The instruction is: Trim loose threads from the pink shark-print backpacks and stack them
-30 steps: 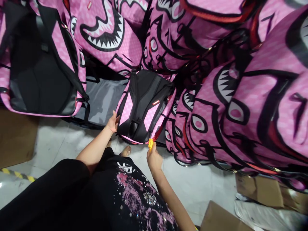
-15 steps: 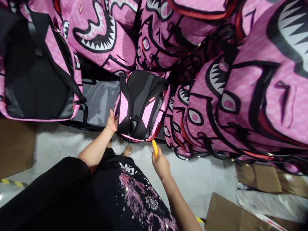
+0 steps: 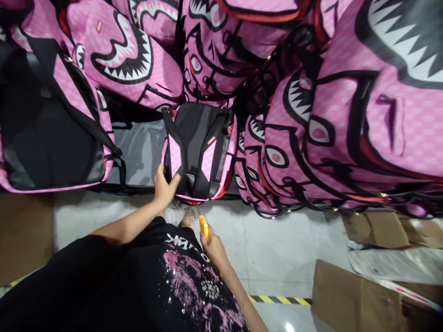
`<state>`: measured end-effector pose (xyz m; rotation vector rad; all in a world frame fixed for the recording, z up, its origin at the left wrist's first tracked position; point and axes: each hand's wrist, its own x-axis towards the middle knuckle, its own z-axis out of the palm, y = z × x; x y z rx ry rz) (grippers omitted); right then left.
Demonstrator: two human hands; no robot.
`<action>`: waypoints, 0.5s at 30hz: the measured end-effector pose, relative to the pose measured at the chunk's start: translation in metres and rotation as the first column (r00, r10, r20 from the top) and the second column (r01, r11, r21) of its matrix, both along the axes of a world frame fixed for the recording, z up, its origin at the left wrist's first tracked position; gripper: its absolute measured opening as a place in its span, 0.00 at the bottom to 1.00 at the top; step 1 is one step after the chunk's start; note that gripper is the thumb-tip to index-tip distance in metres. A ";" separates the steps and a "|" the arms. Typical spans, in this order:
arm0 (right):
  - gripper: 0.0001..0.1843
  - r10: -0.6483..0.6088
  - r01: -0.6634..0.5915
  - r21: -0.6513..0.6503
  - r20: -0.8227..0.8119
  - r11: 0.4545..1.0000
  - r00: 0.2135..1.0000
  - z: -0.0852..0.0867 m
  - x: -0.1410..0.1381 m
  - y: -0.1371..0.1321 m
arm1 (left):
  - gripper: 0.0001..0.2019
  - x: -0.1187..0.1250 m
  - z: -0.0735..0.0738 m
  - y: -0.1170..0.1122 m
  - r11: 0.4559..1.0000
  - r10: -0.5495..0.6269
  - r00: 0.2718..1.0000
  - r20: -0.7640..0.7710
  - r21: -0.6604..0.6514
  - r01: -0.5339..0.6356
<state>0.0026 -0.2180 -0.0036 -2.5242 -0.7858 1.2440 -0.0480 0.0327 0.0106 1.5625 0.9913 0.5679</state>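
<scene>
A small pink-and-black backpack lies in front of me with its black back panel and shoulder straps facing up. My left hand grips its lower left edge, the thumb over the strap side and the fingers along the bag's side. Closed around a small tool, my right hand is just below the bag's bottom edge. The tool has a yellow-orange handle and a thin tip pointing up toward the bag; its exact kind is unclear. The tip appears apart from the bag.
Pink shark-mouth backpacks crowd the right and back. A larger backpack lies at left, back panel up. Beneath is a grey surface. Cardboard and clear plastic lie on the floor at right, near striped tape.
My right hand has drawn the tool down and left, away from the bag's lower right strap. My left hand has shifted onto the bag's lower left edge. The view has moved slightly.
</scene>
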 end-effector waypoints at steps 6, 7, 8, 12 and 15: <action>0.29 -0.154 0.174 0.183 -0.115 0.968 0.981 -0.020 -0.010 0.003 | 0.40 0.013 -0.042 -0.036 0.344 -0.391 0.618 -0.682 0.515 0.785; 0.29 -0.180 0.207 0.238 -0.128 0.949 0.975 -0.024 -0.010 0.002 | 0.41 0.021 -0.048 -0.035 0.311 -0.348 0.596 -0.724 0.511 0.801; 0.28 -0.203 0.232 0.286 -0.131 0.930 0.971 -0.027 -0.009 0.003 | 0.41 0.029 -0.052 -0.033 0.306 -0.321 0.598 -0.735 0.517 0.799; 0.29 -0.233 0.218 0.412 -0.014 0.885 0.972 -0.024 -0.009 0.004 | 0.44 0.053 -0.026 -0.027 0.516 -0.370 0.765 -0.527 0.569 0.641; 0.29 -0.195 0.061 0.502 0.220 0.863 0.956 -0.010 -0.014 0.004 | 0.43 0.065 0.025 -0.018 0.842 -0.279 0.953 -0.116 0.448 0.301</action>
